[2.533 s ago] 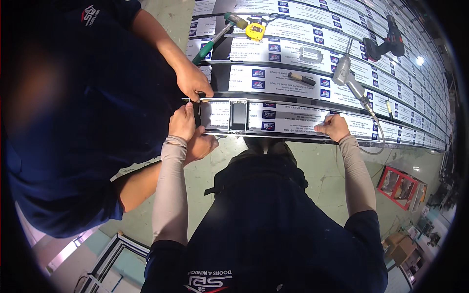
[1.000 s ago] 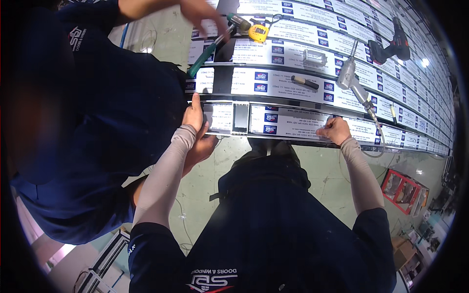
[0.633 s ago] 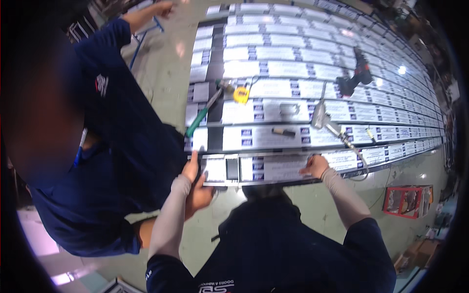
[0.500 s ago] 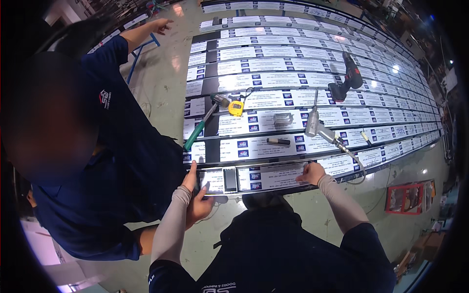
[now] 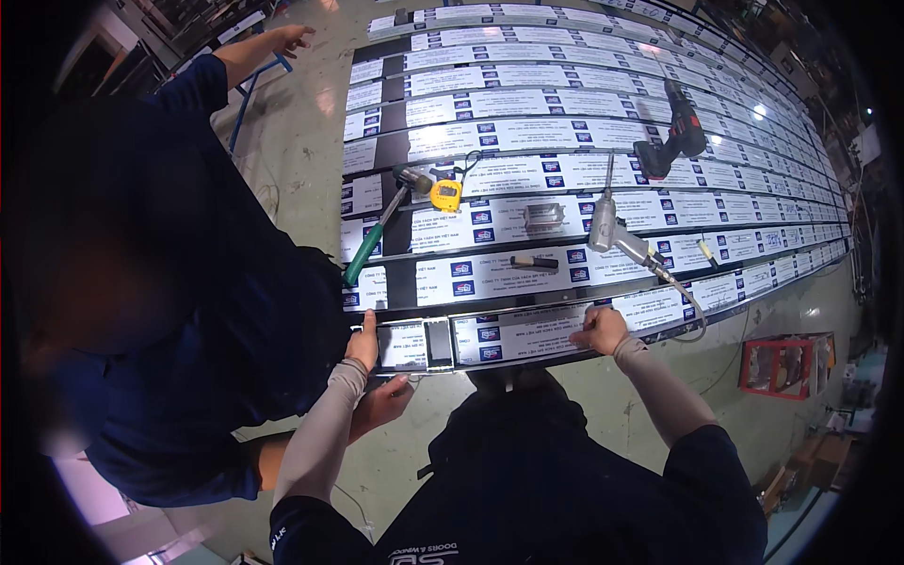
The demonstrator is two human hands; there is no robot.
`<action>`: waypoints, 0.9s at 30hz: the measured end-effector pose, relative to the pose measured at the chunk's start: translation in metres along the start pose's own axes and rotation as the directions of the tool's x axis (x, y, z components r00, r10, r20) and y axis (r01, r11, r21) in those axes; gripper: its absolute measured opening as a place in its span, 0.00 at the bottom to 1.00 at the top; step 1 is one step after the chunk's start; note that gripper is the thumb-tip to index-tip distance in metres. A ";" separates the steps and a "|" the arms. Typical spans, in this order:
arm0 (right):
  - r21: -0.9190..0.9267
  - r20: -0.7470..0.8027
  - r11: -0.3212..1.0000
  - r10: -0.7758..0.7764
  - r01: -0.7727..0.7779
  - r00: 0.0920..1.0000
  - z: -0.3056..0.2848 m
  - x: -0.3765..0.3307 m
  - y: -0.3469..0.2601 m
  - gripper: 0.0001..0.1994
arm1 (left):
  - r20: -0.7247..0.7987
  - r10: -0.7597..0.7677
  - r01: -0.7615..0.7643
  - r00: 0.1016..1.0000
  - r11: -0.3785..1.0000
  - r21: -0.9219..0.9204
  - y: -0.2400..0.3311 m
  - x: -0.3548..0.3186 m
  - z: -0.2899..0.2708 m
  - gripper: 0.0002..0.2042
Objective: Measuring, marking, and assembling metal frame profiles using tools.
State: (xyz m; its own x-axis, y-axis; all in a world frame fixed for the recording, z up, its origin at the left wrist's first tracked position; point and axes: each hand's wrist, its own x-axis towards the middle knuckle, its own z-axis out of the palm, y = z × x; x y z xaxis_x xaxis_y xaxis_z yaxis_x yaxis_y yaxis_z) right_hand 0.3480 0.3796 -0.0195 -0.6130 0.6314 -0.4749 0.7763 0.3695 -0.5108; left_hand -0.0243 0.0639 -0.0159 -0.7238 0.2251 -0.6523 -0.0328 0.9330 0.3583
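A long row of dark metal slats covered in white protective film with blue labels lies in front of me. My left hand (image 5: 363, 344) grips the left end of the nearest slat (image 5: 513, 341). My right hand (image 5: 600, 330) is curled over the same slat's near edge, further right. A co-worker in a dark blue shirt (image 5: 188, 311) stands close on my left. One of their hands (image 5: 381, 405) is just below the slat's end, under my left wrist. Their other hand (image 5: 287, 38) reaches away to the upper left.
On the slats behind lie a green-handled hammer (image 5: 377, 231), a yellow tape measure (image 5: 445, 195), a small metal bracket (image 5: 541, 218), an air tool with hose (image 5: 617, 235) and a cordless drill (image 5: 670, 141). A red crate (image 5: 786, 365) stands on the floor at right.
The co-worker's hand has left the slat's end and their arm now stretches far to the upper left. My view has lifted, showing more slats. My hands stay on the nearest slat.
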 end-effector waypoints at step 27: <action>-0.074 0.018 0.996 0.052 -0.051 0.998 -0.010 0.011 0.004 0.22 | -0.007 0.319 -0.315 0.948 0.932 -0.177 0.002 0.010 0.007 0.34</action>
State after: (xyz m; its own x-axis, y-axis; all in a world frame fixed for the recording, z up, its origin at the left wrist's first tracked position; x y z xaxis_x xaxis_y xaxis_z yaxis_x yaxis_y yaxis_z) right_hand 0.3459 0.3944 -0.0194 -0.5743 0.6377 -0.5133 0.8150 0.3864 -0.4319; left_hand -0.0262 0.0704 -0.0262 -0.7011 0.5087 -0.4997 0.0750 0.7495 0.6578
